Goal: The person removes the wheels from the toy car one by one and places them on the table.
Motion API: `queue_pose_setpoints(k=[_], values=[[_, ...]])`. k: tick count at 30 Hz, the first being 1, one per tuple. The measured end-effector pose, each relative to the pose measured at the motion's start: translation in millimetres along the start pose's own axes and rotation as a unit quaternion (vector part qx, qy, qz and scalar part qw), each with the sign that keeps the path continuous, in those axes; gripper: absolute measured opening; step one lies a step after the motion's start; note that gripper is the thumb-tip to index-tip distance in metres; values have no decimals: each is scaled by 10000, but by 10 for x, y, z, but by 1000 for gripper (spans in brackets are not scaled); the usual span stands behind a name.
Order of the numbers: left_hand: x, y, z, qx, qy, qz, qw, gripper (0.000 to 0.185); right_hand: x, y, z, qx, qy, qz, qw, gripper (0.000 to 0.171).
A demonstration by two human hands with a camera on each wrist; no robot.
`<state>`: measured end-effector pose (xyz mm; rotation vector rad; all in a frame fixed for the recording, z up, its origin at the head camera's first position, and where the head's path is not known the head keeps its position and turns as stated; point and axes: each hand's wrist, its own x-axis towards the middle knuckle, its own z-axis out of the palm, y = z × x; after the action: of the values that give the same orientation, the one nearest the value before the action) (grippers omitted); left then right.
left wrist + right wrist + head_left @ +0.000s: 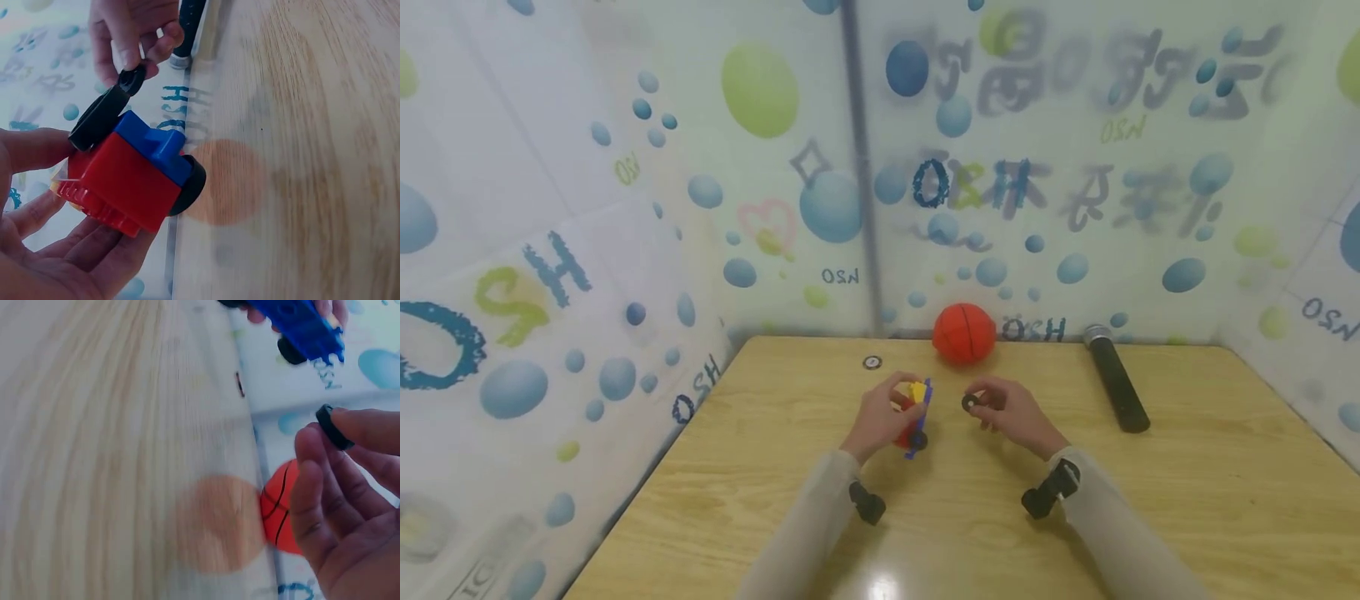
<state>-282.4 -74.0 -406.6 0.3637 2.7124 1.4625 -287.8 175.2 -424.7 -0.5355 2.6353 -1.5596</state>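
Observation:
A small toy car (128,184) with a red body, a blue base and some yellow is held by my left hand (878,421). The thumb lies along one side and the other fingers curl beneath it. Black wheels (100,117) show on the car in the left wrist view. Across from it, my right hand (1018,418) pinches a loose black toy wheel (334,427) between thumb and fingertips. In the head view a gap separates this wheel from the car; both are held above the wooden table (760,500).
Beyond the hands, a red ball with black lines (964,334) sits near the table's back edge. To the right lies a black microphone (1117,379). A small black-and-white disc (872,362) lies at the back left. Patterned wall sheets (775,192) enclose the table.

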Motion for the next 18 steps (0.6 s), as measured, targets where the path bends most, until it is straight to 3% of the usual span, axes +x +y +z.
queue_pose_setpoints(k=[8, 18], values=[[-36, -5, -78, -71, 83, -4, 9999, 39, -29, 121, -149, -446, -110, 316, 9984, 29], [7, -5, -37, 20, -99, 86, 9999, 39, -28, 276, -360, -1077, -70, 772, 9912, 30]])
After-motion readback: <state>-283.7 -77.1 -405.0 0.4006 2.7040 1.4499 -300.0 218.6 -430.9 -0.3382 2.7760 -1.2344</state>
